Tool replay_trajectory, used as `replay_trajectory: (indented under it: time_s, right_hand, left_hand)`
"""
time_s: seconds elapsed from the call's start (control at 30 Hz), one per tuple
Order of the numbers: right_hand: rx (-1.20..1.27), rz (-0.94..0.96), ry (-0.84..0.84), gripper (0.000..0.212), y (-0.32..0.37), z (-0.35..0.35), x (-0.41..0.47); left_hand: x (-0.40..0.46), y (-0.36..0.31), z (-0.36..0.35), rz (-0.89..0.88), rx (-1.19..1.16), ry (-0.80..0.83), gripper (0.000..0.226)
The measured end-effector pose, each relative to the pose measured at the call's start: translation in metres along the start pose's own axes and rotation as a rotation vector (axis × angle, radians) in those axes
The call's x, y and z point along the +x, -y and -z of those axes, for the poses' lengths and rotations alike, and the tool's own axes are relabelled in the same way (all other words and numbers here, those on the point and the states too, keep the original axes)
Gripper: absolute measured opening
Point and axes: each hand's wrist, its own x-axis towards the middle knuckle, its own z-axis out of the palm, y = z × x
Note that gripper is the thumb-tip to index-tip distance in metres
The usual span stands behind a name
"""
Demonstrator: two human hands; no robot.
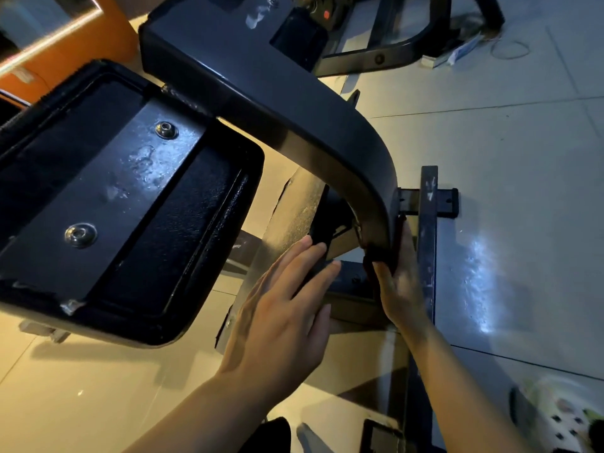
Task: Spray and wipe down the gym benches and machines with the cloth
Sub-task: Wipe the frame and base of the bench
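Nearest me, my left hand lies flat, fingers straight, on the frame bar. My right hand's grip pinches a dark cloth around the curved arm; it could bunch or slip there. Beyond, the pad underside shows wet streaks.

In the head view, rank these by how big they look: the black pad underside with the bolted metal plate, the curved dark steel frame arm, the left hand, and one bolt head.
1. Black pad underside with bolted metal plate and curved dark steel frame arm: too alike to rank.
2. Left hand, which is nearer the camera.
3. Bolt head.
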Motion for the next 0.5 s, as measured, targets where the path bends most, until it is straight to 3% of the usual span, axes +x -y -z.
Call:
replay_trajectory:
  time_s: [0.13, 0.27, 0.37, 0.5]
  right_hand:
    - [0.043, -0.171, 0.079, 0.077, -0.008, 0.001, -0.011]
    - [0.147, -0.187, 0.011, 0.088, 0.013, -0.010, -0.014]
    - [0.129, -0.063, -0.089, 0.090, 0.063, -0.012, 0.007]
    - [-0.001, 0.282, -0.188, 0.084, 0.117, -0.007, 0.044]
  left_hand:
    - [-0.001, -0.001, 0.001, -0.002, 0.017, -0.002, 0.046]
    - [-0.001, -0.002, 0.002, 0.004, 0.031, 0.005, 0.045]
    - [0.000, -0.004, 0.004, 0.003, 0.063, 0.015, 0.044]
    - [-0.002, -0.001, 0.004, -0.005, 0.086, 0.022, 0.044]
